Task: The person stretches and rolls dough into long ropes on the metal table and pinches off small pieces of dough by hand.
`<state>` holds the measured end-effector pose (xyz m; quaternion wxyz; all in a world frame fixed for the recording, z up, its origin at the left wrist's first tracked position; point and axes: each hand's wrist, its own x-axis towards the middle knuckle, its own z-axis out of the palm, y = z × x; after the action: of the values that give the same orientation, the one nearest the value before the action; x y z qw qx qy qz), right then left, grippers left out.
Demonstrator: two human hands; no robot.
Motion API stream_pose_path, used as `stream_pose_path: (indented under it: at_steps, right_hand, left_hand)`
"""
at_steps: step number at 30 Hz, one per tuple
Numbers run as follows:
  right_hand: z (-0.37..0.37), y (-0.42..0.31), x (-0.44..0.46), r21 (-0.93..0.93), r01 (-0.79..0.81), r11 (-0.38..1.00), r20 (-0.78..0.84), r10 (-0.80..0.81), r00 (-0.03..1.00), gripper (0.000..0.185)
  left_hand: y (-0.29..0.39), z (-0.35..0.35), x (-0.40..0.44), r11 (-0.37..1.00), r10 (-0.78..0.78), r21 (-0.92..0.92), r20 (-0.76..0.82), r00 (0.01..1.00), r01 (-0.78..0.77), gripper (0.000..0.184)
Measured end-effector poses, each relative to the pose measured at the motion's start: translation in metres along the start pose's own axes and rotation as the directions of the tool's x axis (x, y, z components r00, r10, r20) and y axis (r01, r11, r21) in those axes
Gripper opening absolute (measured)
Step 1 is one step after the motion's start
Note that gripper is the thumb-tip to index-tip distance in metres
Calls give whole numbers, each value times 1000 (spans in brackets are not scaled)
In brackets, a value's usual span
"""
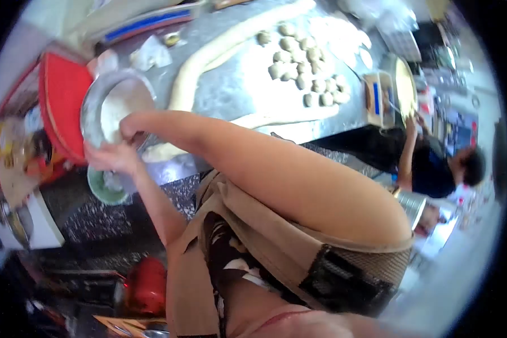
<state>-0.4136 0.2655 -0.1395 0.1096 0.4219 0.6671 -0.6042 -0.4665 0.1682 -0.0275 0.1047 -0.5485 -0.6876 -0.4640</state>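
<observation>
A metal bowl with white flour in it stands at the left end of the metal worktop. My left hand grips the bowl's near rim. Across my body reaches my right arm, and my right hand is curled down inside the bowl at the flour. Its fingertips are hidden, so what they hold does not show. Beside the bowl begins a long roll of dough that curves away across the worktop. Another dough strip lies along the near edge.
Several small dough pieces sit on the floured worktop. A red container stands left of the bowl, a green tub below it. At the right, a person in dark clothes works at a large round pan.
</observation>
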Motion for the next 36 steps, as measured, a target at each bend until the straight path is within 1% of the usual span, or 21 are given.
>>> stream_pose_path:
  at_steps: [2, 5, 6, 9, 11, 12, 13, 14, 15, 16, 18, 20, 22, 24, 26, 28, 29, 30, 32, 33, 36]
  right_hand:
    - [-14, -13, -46, 280, 132, 951, -142, -95, 985, 24]
    - [-43, 4, -132, 653, 362, 665, -288, -224, 931, 31]
    - [-62, 15, -202, 657, 341, 673, -264, -218, 939, 24]
    - [-76, 104, -336, 655, 581, 483, -616, -103, 781, 32]
    - [-75, 143, -443, 598, 369, 712, -738, 309, 600, 38]
    - [-70, 197, -457, 439, 423, 793, -878, 279, 388, 33]
    - [-71, 221, -483, 519, 136, 844, -835, 467, 292, 28]
    - [-69, 257, -492, 399, -398, 826, -877, 471, 98, 22]
    - [-72, 271, -500, 174, -699, 693, -871, 441, 219, 22]
    - [-77, 285, -502, 182, -690, 701, -872, 440, 216, 22]
    - [-94, 299, -503, 54, -326, 944, -948, 152, 281, 22]
    - [-122, 320, -513, 121, -375, 919, -990, 141, 25, 24]
    - [-131, 385, -526, 71, -699, 711, -943, 276, 185, 26]
    - [-115, 394, -552, 85, -592, 801, -889, 330, 319, 16]
    - [-83, 417, -577, 323, -716, 619, -867, 496, 38, 18]
    - [-66, 422, -591, 237, -792, 562, -652, 696, 299, 17]
    - [-68, 424, -591, 169, -669, 723, -705, 563, 431, 21]
    - [-74, 429, -591, 163, -672, 722, -702, 564, 436, 21]
    - [-78, 436, -585, 402, -207, 892, -913, 407, -24, 28]
    - [-82, 413, -588, 198, -578, 792, -944, 314, 106, 34]
    - [-89, 391, -577, 163, -593, 789, -971, 234, 45, 38]
  left_hand:
    - [-3, 1, 2, 1000, 15, -5, -9, 1000, -15, 41]
    - [-14, 5, 2, 1000, -2, 5, 6, 1000, 2, 40]
    - [-19, 8, 0, 1000, 13, 18, -4, 1000, -13, 39]
    - [-26, 12, -2, 997, 63, 40, -2, 998, -62, 37]
    - [-28, 13, -3, 992, 94, 87, 0, 996, -94, 35]
    - [-33, 14, -3, 990, 104, 90, -1, 995, -104, 35]
    - [-37, 16, -2, 985, 128, 112, 14, 992, -129, 34]
    - [-38, 17, -2, 979, 152, 134, 29, 988, -154, 33]
    - [-35, 15, 0, 976, 167, 139, 27, 986, -170, 33]
    - [-31, 17, 1, 968, 185, 163, 53, 981, -191, 33]
    - [-26, 29, 1, 957, 205, 192, 79, 976, -217, 33]
    - [-33, 34, 2, 932, 272, 216, 117, 955, -292, 34]
    - [-30, 34, 5, 935, 248, 223, 140, 959, -274, 35]
    - [-31, 34, 6, 938, 202, 245, 188, 961, -245, 35]
    - [-29, 31, 4, 936, 192, 251, 221, 956, -245, 34]
    - [-28, 32, 5, 935, 193, 248, 250, 949, -255, 34]
    - [-27, 32, 5, 931, 197, 259, 239, 951, -258, 34]
    - [-29, 31, 3, 927, 198, 273, 229, 953, -258, 34]
    - [-36, 30, 2, 914, 243, 269, 240, 940, -305, 35]
    - [-39, 33, 5, 901, 296, 254, 235, 926, -353, 35]
    - [-24, 29, 5, 901, 269, 273, 256, 929, -336, 36]
